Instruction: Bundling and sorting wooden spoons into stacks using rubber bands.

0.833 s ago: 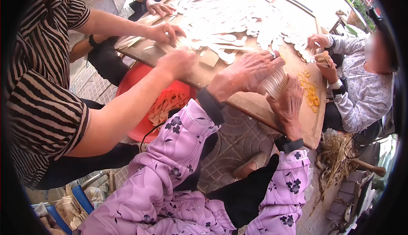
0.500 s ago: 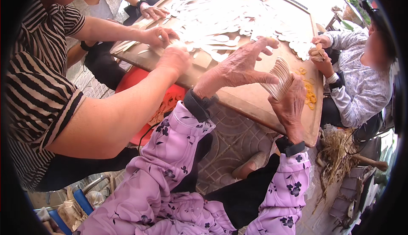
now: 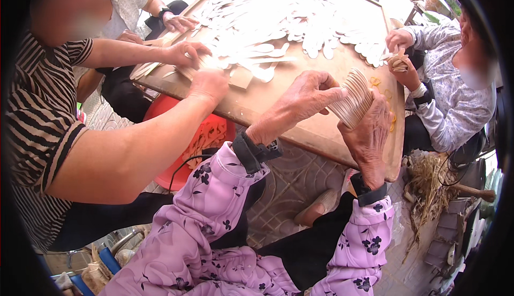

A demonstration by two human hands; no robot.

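My right hand (image 3: 369,130) is wrapped round a fanned stack of pale wooden spoons (image 3: 353,99), held up above the near right part of the table. At the left edge of that stack is my left hand (image 3: 300,103), its thumb and forefinger closed against the spoon ends; its other fingers are partly hidden. Many more flat wooden spoons (image 3: 316,39) lie spread over the far half of the table (image 3: 300,130). Yellow rubber bands (image 3: 392,122) lie just beyond my right hand, partly covered by it.
A person in a striped top works close on my left, their hands (image 3: 206,79) at the spoons. Another person at the right holds a spoon bundle (image 3: 397,61). Beneath the table's left edge stands a red basin (image 3: 166,114) with wooden pieces. Dry straw (image 3: 428,186) lies at the right.
My left hand has lowered, and its spread fingers have closed at the stack's left edge. My right hand still holds the stack. The person at left has shifted slightly left.
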